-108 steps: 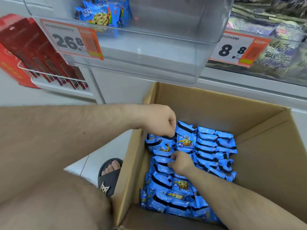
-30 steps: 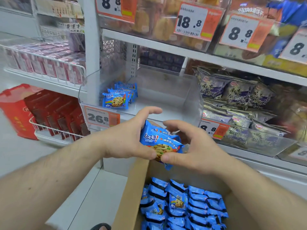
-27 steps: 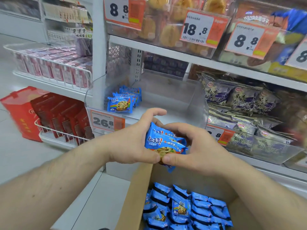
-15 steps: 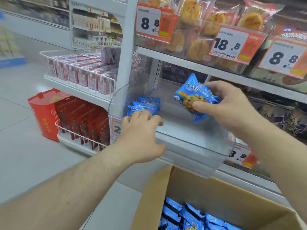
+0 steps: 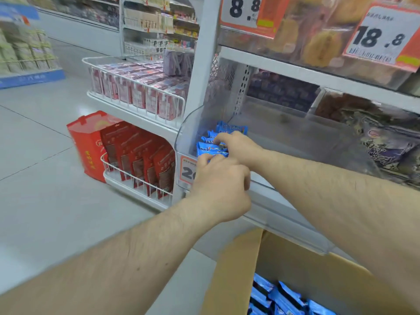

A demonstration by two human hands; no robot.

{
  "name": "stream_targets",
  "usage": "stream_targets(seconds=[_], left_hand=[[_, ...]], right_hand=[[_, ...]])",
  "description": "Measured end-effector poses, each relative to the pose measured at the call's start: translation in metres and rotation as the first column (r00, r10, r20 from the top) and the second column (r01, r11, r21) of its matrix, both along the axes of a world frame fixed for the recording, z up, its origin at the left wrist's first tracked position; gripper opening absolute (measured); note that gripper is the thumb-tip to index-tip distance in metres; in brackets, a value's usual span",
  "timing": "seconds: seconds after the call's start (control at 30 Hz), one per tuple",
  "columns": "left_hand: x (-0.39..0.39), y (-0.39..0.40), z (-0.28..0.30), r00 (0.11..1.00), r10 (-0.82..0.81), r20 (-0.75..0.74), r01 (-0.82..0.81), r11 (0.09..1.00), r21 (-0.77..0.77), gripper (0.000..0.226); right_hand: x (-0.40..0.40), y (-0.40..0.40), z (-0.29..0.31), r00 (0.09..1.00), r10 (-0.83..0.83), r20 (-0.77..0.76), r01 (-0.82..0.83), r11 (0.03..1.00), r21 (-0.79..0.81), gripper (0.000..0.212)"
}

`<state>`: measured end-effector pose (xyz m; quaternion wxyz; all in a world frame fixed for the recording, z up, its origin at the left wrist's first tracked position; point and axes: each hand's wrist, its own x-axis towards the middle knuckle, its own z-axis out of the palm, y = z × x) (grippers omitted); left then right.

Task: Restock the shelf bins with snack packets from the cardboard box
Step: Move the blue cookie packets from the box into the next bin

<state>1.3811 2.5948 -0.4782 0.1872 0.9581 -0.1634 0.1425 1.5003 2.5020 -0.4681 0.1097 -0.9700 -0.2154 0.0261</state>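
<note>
Cardboard is the nearest thing I see: the cardboard box point(image 5: 236, 269) stands open at about 5 o'clock in my view, its brown flap rising toward the shelf, and blue snack packets point(image 5: 281, 296) lie packed inside it at the bottom edge. From 7 o'clock my left hand point(image 5: 221, 183) reaches up to the front lip of the clear shelf bin point(image 5: 295, 142); its fingers are curled over the lip and their tips touch the nearest blue packets in the bin point(image 5: 212, 148), but I cannot tell if they really pinch one. It covers part of the orange price tag point(image 5: 187, 170) on the bin front. My right hand point(image 5: 241, 147) comes from 3 o'clock, inside the bin, just behind the left hand. Its fingers are bent down onto the small row of packets, which stands in the left front corner of the bin; whether it grips one or only presses I cannot tell. At 9 o'clock, lower and beside the bin, red bags point(image 5: 145, 158) stand in a white wire rack, with a red carton point(image 5: 86, 144) on the floor next to it. Above them, pink packs point(image 5: 136, 92) fill another wire shelf. At 1 o'clock, price labels reading 8.8 point(image 5: 244, 10) and 18.8 point(image 5: 379, 37) hang on the upper shelf, before blurred yellowish pastries.
</note>
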Motion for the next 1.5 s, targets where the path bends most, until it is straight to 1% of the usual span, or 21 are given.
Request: stream_targets(seconds=[0.1, 0.2, 0.37, 0.47, 0.6, 0.7, 0.77, 0.83, 0.87, 0.97, 1.03, 1.1, 1.17, 1.2, 1.23, 1.3, 1.33, 1.37, 1.4, 1.43, 1.5], left_hand=[[0.002, 0.000, -0.001, 1.000, -0.001, 0.006, 0.001, 1.000, 0.002, 0.019], [0.001, 0.001, -0.001, 1.000, -0.012, -0.002, 0.012, 1.000, -0.006, 0.020], [-0.001, 0.001, 0.002, 1.000, -0.015, -0.016, 0.015, 1.000, 0.000, 0.022], [-0.002, 0.002, 0.002, 1.000, -0.019, -0.009, 0.019, 1.000, -0.014, 0.020], [-0.002, 0.003, 0.002, 0.999, -0.024, -0.037, 0.024, 1.000, -0.008, 0.021], [-0.002, 0.002, 0.002, 0.999, -0.019, -0.037, 0.018, 1.000, -0.004, 0.028], [-0.003, 0.000, 0.001, 0.999, -0.010, -0.038, 0.010, 1.000, -0.008, 0.035], [-0.003, -0.002, 0.001, 1.000, 0.005, -0.004, -0.005, 1.000, -0.011, 0.042], [-0.005, -0.004, 0.001, 1.000, 0.014, 0.022, -0.014, 1.000, -0.004, 0.045], [-0.013, -0.015, 0.000, 0.997, -0.006, 0.072, 0.003, 0.999, 0.043, 0.049], [-0.022, -0.025, 0.001, 0.992, -0.060, 0.109, 0.058, 0.998, 0.026, 0.044], [-0.028, -0.035, 0.002, 0.961, -0.151, 0.229, 0.161, 0.987, -0.022, 0.036], [-0.034, -0.043, -0.002, 0.899, -0.262, 0.350, 0.299, 0.953, -0.054, 0.030], [-0.038, -0.047, -0.006, 0.878, -0.330, 0.346, 0.377, 0.923, -0.075, 0.026], [-0.043, -0.051, -0.008, 0.866, -0.400, 0.300, 0.449, 0.886, -0.115, 0.021], [-0.051, -0.058, -0.019, 0.844, -0.524, 0.116, 0.537, 0.826, -0.170, 0.018], [-0.054, -0.061, -0.025, 0.819, -0.574, -0.008, 0.567, 0.810, -0.149, 0.018], [-0.056, -0.064, -0.032, 0.789, -0.597, -0.147, 0.590, 0.802, -0.089, 0.015], [-0.056, -0.067, -0.039, 0.759, -0.590, -0.275, 0.613, 0.790, -0.003, 0.014], [-0.055, -0.070, -0.045, 0.731, -0.560, -0.390, 0.633, 0.770, 0.081, 0.015], [-0.054, -0.073, -0.054, 0.677, -0.458, -0.575, 0.643, 0.748, 0.161, 0.024]], right_hand=[[0.007, 0.003, -0.003, 0.998, 0.001, 0.065, 0.003, 0.998, -0.060, 0.042], [0.007, 0.005, 0.000, 0.989, -0.046, 0.142, 0.065, 0.988, -0.138, 0.034], [-0.002, 0.016, 0.007, 0.977, -0.068, 0.201, 0.116, 0.963, -0.241, 0.024], [-0.002, 0.019, 0.007, 0.981, -0.056, 0.185, 0.100, 0.965, -0.241, 0.021], [0.002, 0.015, 0.003, 0.990, -0.067, 0.126, 0.090, 0.978, -0.190, 0.028], [0.004, 0.008, 0.004, 0.991, -0.071, 0.109, 0.088, 0.984, -0.157, 0.032], [0.002, 0.002, 0.009, 0.992, -0.072, 0.102, 0.086, 0.985, -0.149, 0.039], [-0.005, -0.008, 0.017, 0.983, -0.125, 0.132, 0.138, 0.986, -0.093, 0.041], [-0.012, -0.015, 0.022, 0.971, -0.181, 0.155, 0.190, 0.981, -0.046, 0.038], [-0.041, -0.040, 0.036, 0.905, -0.375, 0.203, 0.363, 0.927, 0.094, 0.021], [-0.069, -0.057, 0.038, 0.860, -0.461, 0.221, 0.419, 0.883, 0.213, 0.011], [-0.099, -0.075, 0.035, 0.814, -0.509, 0.278, 0.418, 0.847, 0.329, 0.007], [-0.131, -0.091, 0.027, 0.737, -0.530, 0.419, 0.359, 0.832, 0.422, 0.008], [-0.146, -0.099, 0.021, 0.685, -0.523, 0.508, 0.300, 0.837, 0.457, 0.009], [-0.160, -0.107, 0.015, 0.638, -0.494, 0.591, 0.224, 0.853, 0.472, 0.009], [-0.184, -0.122, -0.003, 0.578, -0.419, 0.701, 0.067, 0.880, 0.470, 0.008], [-0.197, -0.128, -0.018, 0.578, -0.391, 0.716, 0.015, 0.883, 0.470, 0.008], [-0.209, -0.134, -0.037, 0.604, -0.375, 0.704, -0.010, 0.879, 0.477, 0.009], [-0.220, -0.139, -0.060, 0.652, -0.377, 0.657, -0.002, 0.866, 0.499, 0.010], [-0.230, -0.144, -0.085, 0.714, -0.401, 0.574, 0.047, 0.845, 0.532, 0.011], [-0.246, -0.158, -0.142, 0.820, -0.487, 0.301, 0.280, 0.800, 0.530, 0.013]])
